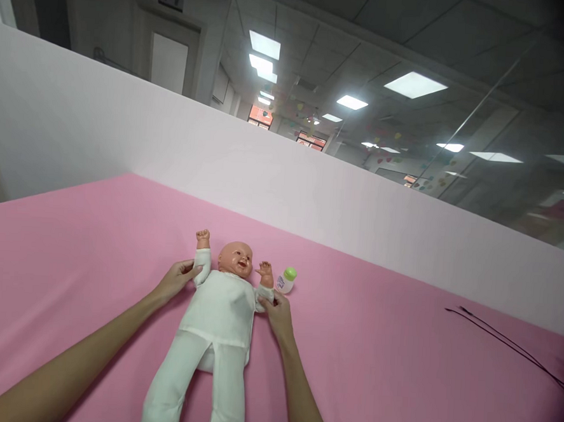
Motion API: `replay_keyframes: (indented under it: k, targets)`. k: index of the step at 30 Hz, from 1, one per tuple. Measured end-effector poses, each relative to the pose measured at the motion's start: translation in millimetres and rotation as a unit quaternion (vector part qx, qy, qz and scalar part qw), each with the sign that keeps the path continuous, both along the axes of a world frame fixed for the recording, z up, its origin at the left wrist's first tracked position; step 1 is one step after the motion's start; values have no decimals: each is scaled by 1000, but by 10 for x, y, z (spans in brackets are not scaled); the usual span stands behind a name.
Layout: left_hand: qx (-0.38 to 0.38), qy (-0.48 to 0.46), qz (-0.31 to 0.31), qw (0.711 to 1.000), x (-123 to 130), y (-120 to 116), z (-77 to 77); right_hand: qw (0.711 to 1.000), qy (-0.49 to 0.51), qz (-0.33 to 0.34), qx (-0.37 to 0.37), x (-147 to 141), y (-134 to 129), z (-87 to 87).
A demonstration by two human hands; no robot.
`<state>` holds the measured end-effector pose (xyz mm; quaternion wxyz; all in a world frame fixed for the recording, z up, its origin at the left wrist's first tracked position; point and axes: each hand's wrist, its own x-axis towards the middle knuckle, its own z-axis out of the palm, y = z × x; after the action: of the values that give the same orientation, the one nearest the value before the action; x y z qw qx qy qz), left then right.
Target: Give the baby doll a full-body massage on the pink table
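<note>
A baby doll [221,303] in white clothes lies on its back on the pink surface, head toward the wall and both arms raised. My left hand [176,280] is closed on the doll's sleeved arm at the left of the picture, fingers and thumb around the white cloth. On the other side, my right hand [279,314] pinches the sleeve of the other arm, below the doll's open plastic hand. Just beyond that hand stands a small clear bottle [286,281] with a green cap, touched by neither of my hands.
The pink-covered table [373,356] meets a low white wall [284,173] at the back. Thin black cables [508,342] lie at the right. Above the wall is glass with ceiling lights showing, and a door [169,61] stands at upper left.
</note>
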<state>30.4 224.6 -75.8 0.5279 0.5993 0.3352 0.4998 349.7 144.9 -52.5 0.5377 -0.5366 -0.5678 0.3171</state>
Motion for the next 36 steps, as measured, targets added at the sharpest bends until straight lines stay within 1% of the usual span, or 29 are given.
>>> replay_keyframes:
  k: [1, 3, 5, 7, 9, 12, 14, 18, 20, 22, 26, 28, 30, 32, 34, 36]
  targets:
    - [4, 13, 22, 1000, 39, -8, -15, 1000, -6, -30, 0, -30, 17, -31]
    - [13, 71, 56, 996, 91, -24, -35, 997, -8, -73, -8, -85, 42, -84]
    - [26, 141, 70, 987, 109, -37, -36, 995, -10, -92, -28, -121, 54, -114]
    - [34, 184, 67, 980, 91, -41, -12, 995, -1, -87, -52, -129, 52, -115]
    - [34, 174, 35, 983, 38, -34, 35, 996, 31, -46, -72, -101, 35, -93]
    - [23, 90, -62, 994, -95, -17, 119, 990, 99, 47, -90, -4, -9, -54]
    - [12, 52, -117, 992, -192, -6, 156, 985, 117, 94, -86, 76, -36, -47]
    - [27, 61, -206, 976, -310, 30, 140, 978, 63, 188, -66, 181, -59, -66]
    - [35, 74, -222, 972, -326, 54, 106, 975, 33, 209, -63, 187, -66, -66]
    - [29, 75, -202, 976, -323, 70, 80, 980, 28, 188, -59, 167, -76, -55]
    - [15, 66, -107, 992, -241, 45, 79, 990, 81, 97, -70, 95, -73, -43]
    - [12, 63, -78, 995, -156, 19, 83, 991, 99, 58, -73, 46, -46, -62]
    - [-4, 55, -70, 996, -56, 6, 68, 993, 89, 29, -74, -17, -8, -94]
    - [-27, 57, -38, 997, 36, 15, 28, 995, 70, -4, -78, -84, 27, -125]
    - [-34, 83, 12, 996, 101, 41, -21, 994, 60, -27, -83, -137, 46, -140]
    - [-26, 112, 33, 993, 124, 67, -52, 994, 59, -26, -86, -156, 41, -135]
